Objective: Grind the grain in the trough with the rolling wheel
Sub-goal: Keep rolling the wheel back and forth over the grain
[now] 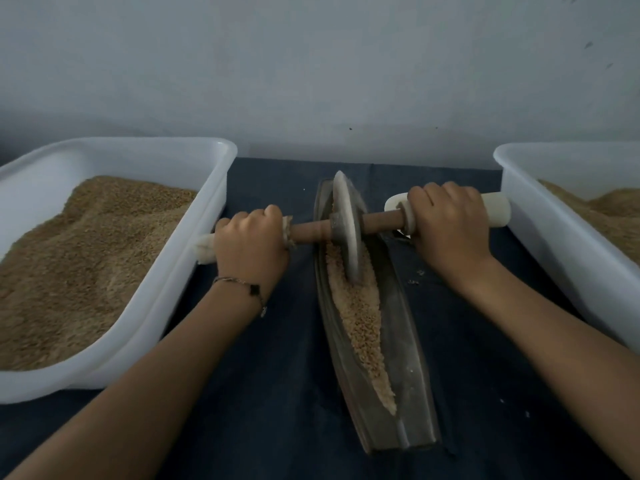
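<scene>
Grain [360,320] in trough [408,362]; hands [251,239] hide wheel [346,220] grips.

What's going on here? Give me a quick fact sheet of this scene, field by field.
Activity: grinding grain by hand
Tool: rolling wheel on a wooden axle, standing in the trough
Trough: long, narrow, on a dark cloth
Grain: a strip along the trough's bottom
Left hand: grips the left handle
Right hand: grips the right handle
Sides: white tub of grain at left, another at right
</scene>
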